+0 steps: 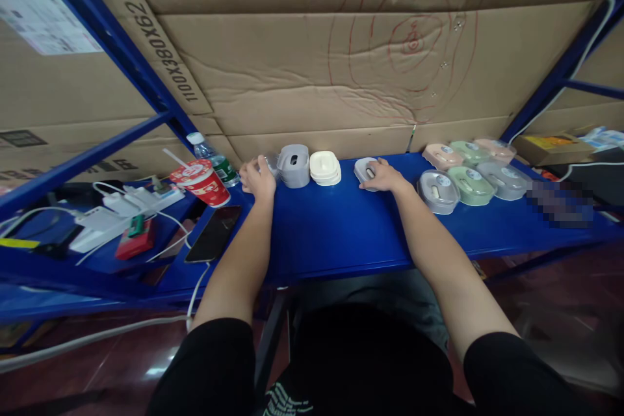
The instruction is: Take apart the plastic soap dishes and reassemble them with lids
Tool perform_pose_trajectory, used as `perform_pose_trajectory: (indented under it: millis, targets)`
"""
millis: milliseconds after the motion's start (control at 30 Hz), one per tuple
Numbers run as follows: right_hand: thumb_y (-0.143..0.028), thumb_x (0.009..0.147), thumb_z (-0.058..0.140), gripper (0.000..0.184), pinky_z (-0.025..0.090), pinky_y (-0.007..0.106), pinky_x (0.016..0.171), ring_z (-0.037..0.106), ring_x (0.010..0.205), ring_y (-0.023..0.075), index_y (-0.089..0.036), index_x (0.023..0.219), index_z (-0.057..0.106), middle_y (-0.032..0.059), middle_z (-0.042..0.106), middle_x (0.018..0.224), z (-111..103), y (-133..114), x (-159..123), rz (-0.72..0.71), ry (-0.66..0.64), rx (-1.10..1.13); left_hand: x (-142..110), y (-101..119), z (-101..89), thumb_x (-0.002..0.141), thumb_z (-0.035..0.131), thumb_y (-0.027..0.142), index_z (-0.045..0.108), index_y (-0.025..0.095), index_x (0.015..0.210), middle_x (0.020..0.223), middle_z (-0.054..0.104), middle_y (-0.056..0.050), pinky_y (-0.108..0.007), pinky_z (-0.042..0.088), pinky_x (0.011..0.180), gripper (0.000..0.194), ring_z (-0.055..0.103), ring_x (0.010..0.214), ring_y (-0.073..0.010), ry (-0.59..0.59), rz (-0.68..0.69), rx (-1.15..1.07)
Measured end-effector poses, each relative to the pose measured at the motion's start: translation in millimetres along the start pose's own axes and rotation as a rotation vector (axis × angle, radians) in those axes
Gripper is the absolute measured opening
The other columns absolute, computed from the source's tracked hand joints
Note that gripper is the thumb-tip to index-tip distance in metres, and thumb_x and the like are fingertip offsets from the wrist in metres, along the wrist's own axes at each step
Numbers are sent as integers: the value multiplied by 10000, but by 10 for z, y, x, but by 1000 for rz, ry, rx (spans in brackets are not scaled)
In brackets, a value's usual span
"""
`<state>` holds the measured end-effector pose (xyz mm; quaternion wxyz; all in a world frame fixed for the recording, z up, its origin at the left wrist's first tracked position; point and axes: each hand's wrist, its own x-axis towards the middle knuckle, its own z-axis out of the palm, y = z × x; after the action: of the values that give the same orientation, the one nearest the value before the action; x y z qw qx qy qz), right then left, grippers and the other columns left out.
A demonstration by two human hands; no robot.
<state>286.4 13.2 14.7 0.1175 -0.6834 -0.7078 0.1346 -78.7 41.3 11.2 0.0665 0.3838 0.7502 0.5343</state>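
Note:
My left hand (258, 175) is closed, its fingers curled against a clear plastic cover (272, 165) whose shape is partly hidden. Right beside it stands a stack of grey plastic pieces (294, 167), the top one with a dark slot. A short stack of cream lids (325, 168) comes after that. Farther right, my right hand (383, 175) grips a small grey lid (361, 169) resting on the blue table; a pale handle-like part shows by its fingers. Several finished-looking boxes in pink, green (470, 186) and grey (437, 192) with clear covers stand right of this hand.
A red paper cup (207, 183) with a straw, a water bottle (214, 159) and a phone (213, 234) are at the left. Power strips and cables (110, 221) lie beyond them. Cardboard (292, 58) walls the back; blue metal posts (112, 29) frame the table (336, 234).

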Motion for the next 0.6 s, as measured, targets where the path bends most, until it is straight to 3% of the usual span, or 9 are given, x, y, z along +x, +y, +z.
perform_pose_trajectory:
  millis: [100,167,233,333,400,467,533,600]
  targets:
    - [-590,766,879,1001,465,523,1240,512,1550,441,-208,1622,527,221,341,1785,12,-3,14,-27,57,56,-7,-3,6,1101,523,433,699,224,1223,1567,566,-191,-651,276,1294,299,461,1544,-392,13,-8,-8]
    - [-569,787,859,961,473,508,1233,546,1521,415,-188,1610,541,213,451,1721,11,-3,23,-56,131,125,-10,-10,-4,1084,539,401,681,207,1269,1578,553,-204,-635,259,1301,303,430,1565,-390,59,43,-21]
    - [-572,808,835,907,481,510,1222,585,1478,396,-169,1577,574,212,555,1636,1,-9,30,-76,217,213,-27,-7,-23,1054,572,363,655,191,1321,1605,528,-214,-614,242,1309,328,397,1583,-379,113,187,-42]
    - [-569,832,807,846,465,521,1232,613,1442,381,-146,1536,604,213,628,1574,-22,-51,40,-76,322,381,-137,45,-31,986,660,364,646,186,1334,1631,510,-215,-611,251,1306,391,402,1574,-380,120,515,-68]
    - [-565,881,753,774,460,510,1238,623,1433,349,-166,1528,606,185,651,1564,-23,-123,42,-100,349,526,-306,115,0,936,732,394,678,186,1270,1537,603,-205,-602,331,1268,397,506,1490,-388,7,729,-91]
    - [-581,972,628,685,481,510,1218,627,1425,315,-224,1554,579,136,669,1556,8,-243,34,-131,343,647,-548,198,59,914,771,414,714,188,1164,1284,740,-165,-546,470,1162,343,668,1272,-354,-214,906,-139]
    - [-604,1046,480,639,509,528,1185,621,1424,305,-285,1596,532,102,675,1551,82,-405,9,-148,324,689,-815,275,126,941,764,405,732,207,1104,1081,784,-105,-460,567,1004,258,741,1021,-284,-484,1009,-183]
    - [-632,1073,407,660,510,537,1180,600,1442,312,-300,1637,487,106,667,1551,188,-580,-33,-187,297,627,-1036,329,176,944,788,399,741,215,1130,1097,790,-103,-428,584,959,266,743,993,-265,-582,1069,-249]
